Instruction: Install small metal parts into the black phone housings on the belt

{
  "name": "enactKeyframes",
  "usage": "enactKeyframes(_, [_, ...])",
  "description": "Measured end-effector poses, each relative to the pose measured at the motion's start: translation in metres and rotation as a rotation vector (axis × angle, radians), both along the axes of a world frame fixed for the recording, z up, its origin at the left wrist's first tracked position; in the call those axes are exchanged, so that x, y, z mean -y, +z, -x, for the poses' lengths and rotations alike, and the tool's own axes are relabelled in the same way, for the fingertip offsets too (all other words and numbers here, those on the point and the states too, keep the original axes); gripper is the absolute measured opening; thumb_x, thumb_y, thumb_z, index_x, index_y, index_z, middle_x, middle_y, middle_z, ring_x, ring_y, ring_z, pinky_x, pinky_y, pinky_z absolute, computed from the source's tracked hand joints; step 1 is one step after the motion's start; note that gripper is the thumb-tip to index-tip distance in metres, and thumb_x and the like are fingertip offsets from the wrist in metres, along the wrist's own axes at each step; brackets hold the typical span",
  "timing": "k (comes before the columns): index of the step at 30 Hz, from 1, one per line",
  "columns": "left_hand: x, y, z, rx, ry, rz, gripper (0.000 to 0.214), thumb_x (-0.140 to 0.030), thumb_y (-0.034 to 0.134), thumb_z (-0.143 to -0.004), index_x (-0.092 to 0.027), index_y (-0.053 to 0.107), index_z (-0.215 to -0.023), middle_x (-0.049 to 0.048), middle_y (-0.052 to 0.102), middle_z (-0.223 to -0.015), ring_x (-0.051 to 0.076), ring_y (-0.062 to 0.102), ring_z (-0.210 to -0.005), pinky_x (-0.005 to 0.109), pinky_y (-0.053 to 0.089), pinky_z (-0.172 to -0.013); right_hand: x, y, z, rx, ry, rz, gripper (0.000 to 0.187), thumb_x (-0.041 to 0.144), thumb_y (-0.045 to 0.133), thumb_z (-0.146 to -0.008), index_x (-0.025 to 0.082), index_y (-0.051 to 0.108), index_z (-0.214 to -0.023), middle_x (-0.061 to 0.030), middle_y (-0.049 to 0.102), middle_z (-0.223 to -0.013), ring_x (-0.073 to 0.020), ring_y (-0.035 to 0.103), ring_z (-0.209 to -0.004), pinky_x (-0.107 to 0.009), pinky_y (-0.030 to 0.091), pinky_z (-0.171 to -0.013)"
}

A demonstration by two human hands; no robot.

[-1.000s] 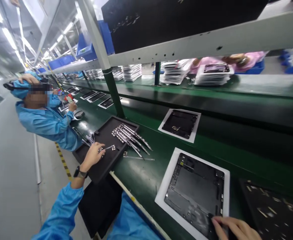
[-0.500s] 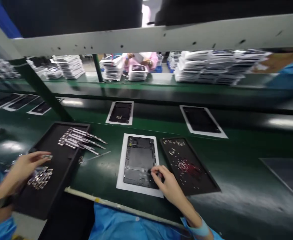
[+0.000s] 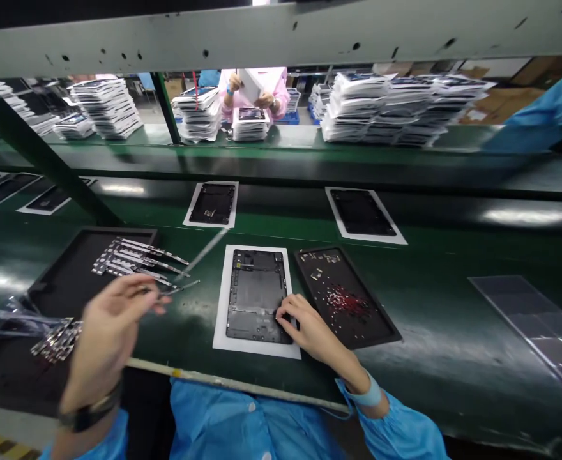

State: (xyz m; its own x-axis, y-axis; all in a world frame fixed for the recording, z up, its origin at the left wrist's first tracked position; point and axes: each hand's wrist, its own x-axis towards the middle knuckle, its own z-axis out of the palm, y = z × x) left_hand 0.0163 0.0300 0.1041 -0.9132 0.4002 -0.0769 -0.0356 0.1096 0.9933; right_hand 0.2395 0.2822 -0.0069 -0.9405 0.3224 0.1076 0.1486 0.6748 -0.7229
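Note:
My left hand [image 3: 113, 319], slightly blurred, is pinched beside the left tray, with a thin translucent strip [image 3: 207, 252] slanting up and right from its fingertips. Close by are several white-and-black strips [image 3: 135, 259], laid over the tray's right edge, and a thin strip [image 3: 185, 285] at the fingertips. My right hand [image 3: 304, 322] is closed at the lower right of a black tablet housing [image 3: 257, 287], fingertips against its inside. What those fingers hold, if anything, is hidden. Beneath the housing is a white sheet [image 3: 221, 319].
The black left tray [image 3: 70, 262] also carries a pile of small metallic parts [image 3: 58, 338]. A second tray [image 3: 381, 329] holds small white and red pieces. Two more housings [image 3: 214, 204] [image 3: 362, 213] lie farther back. Across the bench, a person in pink [image 3: 281, 96] handles white sheets among stacks [image 3: 357, 108].
My left hand has moved right from above the metallic parts toward the strips, and a translucent strip now extends from it. My right hand stays at the housing. The view has shifted.

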Motion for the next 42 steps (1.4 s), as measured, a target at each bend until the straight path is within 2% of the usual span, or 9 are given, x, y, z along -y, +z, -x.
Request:
enactKeyframes(3, [-0.055,-0.032,-0.030,0.175,-0.137,-0.102,0.027,-0.027,0.082,-0.057,-0.018,0.067,-0.077,0.0009,0.068,-0.076,0.016,0.066,-0.071,0.025,0.053,-0.062,0.000,-0.004,0.001,-0.021,-0.001,0.030,0.014,0.015,0.050,-0.092,0.022,0.057,-0.083,-0.0067,0.061,-0.087,-0.0235,0.054,-0.087,-0.036,0.045,-0.079])
enactKeyframes(5, [-0.077,-0.058,-0.046,0.265,-0.229,-0.107,0.026,-0.025,0.081,-0.057,-0.017,0.065,-0.074,0.0014,0.068,-0.073,0.013,0.063,-0.067,0.021,0.048,-0.055,0.001,-0.008,0.001,-0.017,-0.009,0.078,0.013,0.016,0.050,-0.092,0.022,0.057,-0.083,-0.0052,0.060,-0.083,-0.0216,0.053,-0.082,-0.033,0.044,-0.075])
enactKeyframes(8, [-0.096,-0.088,-0.062,0.385,-0.357,-0.084,0.028,-0.026,0.081,-0.056,-0.016,0.059,-0.071,0.0011,0.066,-0.065,0.012,0.059,-0.056,0.020,0.041,-0.047,0.004,-0.012,0.002,0.002,-0.038,0.165,0.010,0.017,0.053,-0.089,0.021,0.058,-0.081,-0.0033,0.059,-0.079,-0.0187,0.052,-0.074,-0.030,0.042,-0.068])
enactKeyframes(12, [-0.110,-0.109,-0.070,0.435,-0.462,-0.042,0.032,-0.027,0.082,-0.054,-0.017,0.055,-0.068,0.0010,0.065,-0.060,0.013,0.059,-0.052,0.022,0.045,-0.049,0.010,-0.015,0.005,-0.005,-0.096,0.245,0.008,0.016,0.056,-0.084,0.020,0.059,-0.078,-0.0022,0.060,-0.078,-0.0170,0.052,-0.072,-0.028,0.042,-0.068])
enactKeyframes(18, [-0.116,-0.122,-0.072,0.457,-0.562,-0.039,0.032,-0.028,0.084,-0.056,-0.017,0.058,-0.071,0.0016,0.067,-0.061,0.015,0.064,-0.058,0.023,0.049,-0.053,0.017,-0.015,0.005,-0.005,-0.180,0.321,0.007,0.020,0.060,-0.084,0.019,0.063,-0.078,-0.0020,0.059,-0.079,-0.0173,0.056,-0.077,-0.029,0.045,-0.073])
enactKeyframes(26, [-0.117,-0.124,-0.072,0.457,-0.600,-0.027,0.032,-0.029,0.085,-0.056,-0.018,0.059,-0.070,0.0001,0.066,-0.062,0.014,0.063,-0.057,0.024,0.051,-0.055,0.018,-0.010,0.005,-0.009,-0.145,0.385,0.008,0.020,0.061,-0.084,0.019,0.065,-0.077,-0.0021,0.061,-0.079,-0.0179,0.057,-0.078,-0.030,0.047,-0.076])
enactKeyframes(35, [-0.117,-0.125,-0.073,0.452,-0.575,-0.035,0.032,-0.029,0.086,-0.055,-0.017,0.060,-0.068,-0.0002,0.066,-0.059,0.014,0.063,-0.055,0.025,0.053,-0.056,0.018,-0.010,0.006,0.013,-0.151,0.358,0.007,0.019,0.062,-0.082,0.019,0.065,-0.076,-0.0022,0.060,-0.078,-0.0176,0.057,-0.076,-0.029,0.047,-0.075])
enactKeyframes(42, [-0.117,-0.129,-0.073,0.442,-0.540,-0.040,0.034,-0.032,0.086,-0.054,-0.018,0.059,-0.069,0.0013,0.068,-0.064,0.015,0.064,-0.057,0.026,0.054,-0.058,0.022,-0.010,0.010,0.016,-0.233,0.347,0.009,0.014,0.060,-0.080,0.019,0.064,-0.073,-0.0010,0.062,-0.074,-0.0171,0.058,-0.073,-0.028,0.047,-0.071])
